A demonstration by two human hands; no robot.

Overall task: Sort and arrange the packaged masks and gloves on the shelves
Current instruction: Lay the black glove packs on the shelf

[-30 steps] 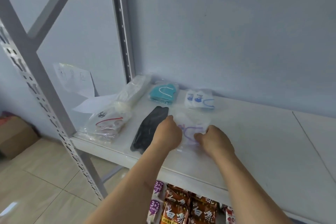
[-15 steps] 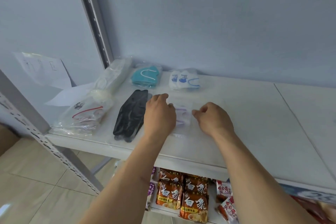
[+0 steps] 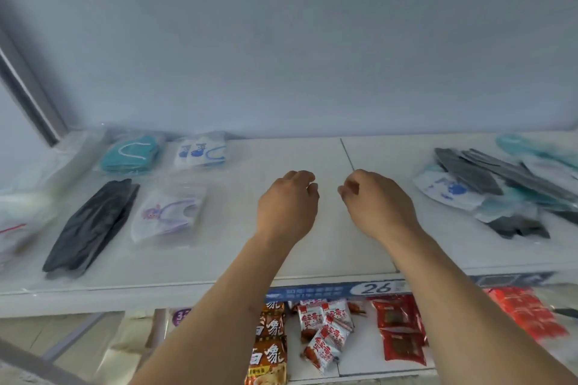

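The purple-print mask packet [image 3: 167, 216], gripped half a second ago, is now left flat beside the black mask pack [image 3: 90, 225], while the left hand [image 3: 286, 206] and right hand [image 3: 375, 203], loosely curled and seemingly empty, are carried toward the unsorted pile [image 3: 488, 184].

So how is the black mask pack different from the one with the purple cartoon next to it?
The black mask pack is dark all over, while the purple cartoon mask pack is white with a purple picture and purple ear loops. The black one is long, narrow and lies slanted; the purple one is shorter and squarer. The black one reaches nearer the shelf's front edge. Both lie flat in clear wrappers, and neither hand touches them.
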